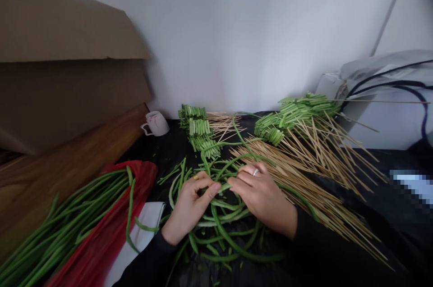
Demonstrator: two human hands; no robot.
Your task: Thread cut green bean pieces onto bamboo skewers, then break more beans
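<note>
My left hand (190,203) and my right hand (263,197) meet over a tangle of long green beans (233,215) on the black surface. Their fingertips pinch a long bean, and a short pale stretch of it (224,187) shows between them. A ring is on a finger of each hand. Beyond them lie bundles of cut bean pieces threaded on skewers (199,127). More skewered bean pieces (301,113) are heaped at the back right. Loose bare wooden skewers (297,179) spread beside my right hand.
At the left, a red bag (135,179) holds many long beans (67,219), with a white sheet (149,217) beside it. A white mug (155,124) stands near a large cardboard box (67,30). White wall behind; a white box with plastic and black straps (389,84) at right.
</note>
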